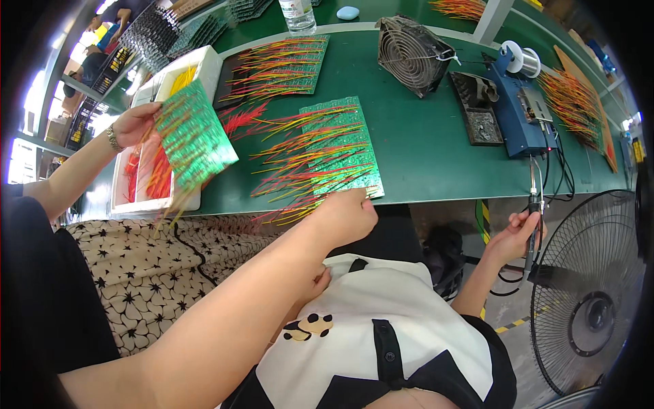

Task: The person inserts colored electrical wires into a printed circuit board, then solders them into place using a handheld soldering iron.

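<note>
My right hand (509, 240) is closed round a slim soldering iron (530, 251) at the table's front edge, its cable hanging below. My left hand (319, 282) rests against my white shirt, mostly covered by a co-worker's forearm (231, 293), so its fingers cannot be made out. That co-worker's closed hand (354, 215) is at the near edge of a green circuit board (364, 150) with red and yellow wires fanning left. The co-worker's other hand (136, 124) holds up a second wired board (194, 133), slightly blurred.
A blue solder feeder (521, 116) with a wire spool (523, 60) stands right, beside a black iron stand (477, 109). Behind are a small fan (412, 56), another wired board (300, 65) and a water bottle (298, 15). A foam box (197, 71) holds wires. A large fan (593, 293) stands right.
</note>
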Action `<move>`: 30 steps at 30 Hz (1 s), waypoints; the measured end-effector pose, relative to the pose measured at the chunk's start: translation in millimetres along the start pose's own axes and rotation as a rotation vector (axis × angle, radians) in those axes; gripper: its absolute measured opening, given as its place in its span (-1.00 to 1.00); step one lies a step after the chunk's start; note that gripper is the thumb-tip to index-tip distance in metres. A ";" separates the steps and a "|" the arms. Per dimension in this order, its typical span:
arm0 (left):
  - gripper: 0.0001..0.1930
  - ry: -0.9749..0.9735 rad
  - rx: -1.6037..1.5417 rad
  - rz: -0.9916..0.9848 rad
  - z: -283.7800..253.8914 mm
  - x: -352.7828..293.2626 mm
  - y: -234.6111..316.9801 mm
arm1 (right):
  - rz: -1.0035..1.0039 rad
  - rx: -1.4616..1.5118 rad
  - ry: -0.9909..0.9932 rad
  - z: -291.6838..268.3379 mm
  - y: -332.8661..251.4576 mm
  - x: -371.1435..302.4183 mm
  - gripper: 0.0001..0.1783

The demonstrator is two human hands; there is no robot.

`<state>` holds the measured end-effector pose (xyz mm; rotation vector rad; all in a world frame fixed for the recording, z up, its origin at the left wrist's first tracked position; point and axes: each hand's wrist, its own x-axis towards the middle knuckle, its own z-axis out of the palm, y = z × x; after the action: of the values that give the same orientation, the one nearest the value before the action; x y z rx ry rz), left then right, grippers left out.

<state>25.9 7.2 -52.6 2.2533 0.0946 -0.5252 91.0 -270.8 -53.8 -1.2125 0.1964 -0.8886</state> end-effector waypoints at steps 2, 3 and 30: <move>-0.76 -0.022 0.254 -0.248 -35.5 -19.1 54.3 | 0.007 0.001 0.013 -2.5 -1.4 1.6 -0.85; -0.76 -0.012 0.261 -0.260 -36.8 -23.2 52.8 | 0.025 0.044 -0.032 -1.5 -3.7 1.6 -0.85; -0.82 0.757 0.364 0.614 -2.3 -92.6 17.3 | 0.204 0.171 -0.351 45.3 -9.0 -24.5 -0.83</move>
<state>-53.6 6.4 -2.1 2.5425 -0.3285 0.6937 96.4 -221.8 -36.4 -1.1453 -0.0389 -0.4943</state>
